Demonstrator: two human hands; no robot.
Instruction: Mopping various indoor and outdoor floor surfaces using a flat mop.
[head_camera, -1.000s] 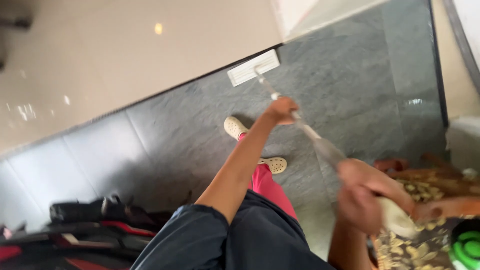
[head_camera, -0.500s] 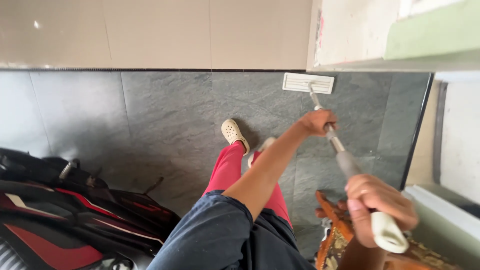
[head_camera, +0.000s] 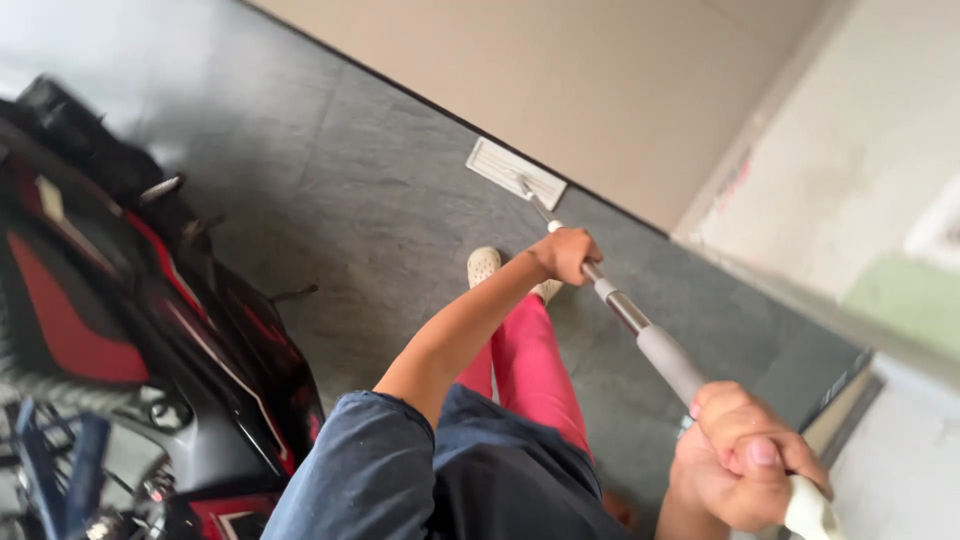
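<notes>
Both hands, left (head_camera: 566, 255) & right (head_camera: 745, 470), grip metal mop pole (head_camera: 640, 325); flat rectangular head (head_camera: 515, 173), prob. cloth.

The view has swung round — the mop head (head_camera: 516, 172) now lies up and left of the left hand (head_camera: 566, 254), no longer straight above it. The right hand (head_camera: 745, 468) has slid lower right, and the motorcycle (head_camera: 150, 330) fills more space left of both.
</notes>
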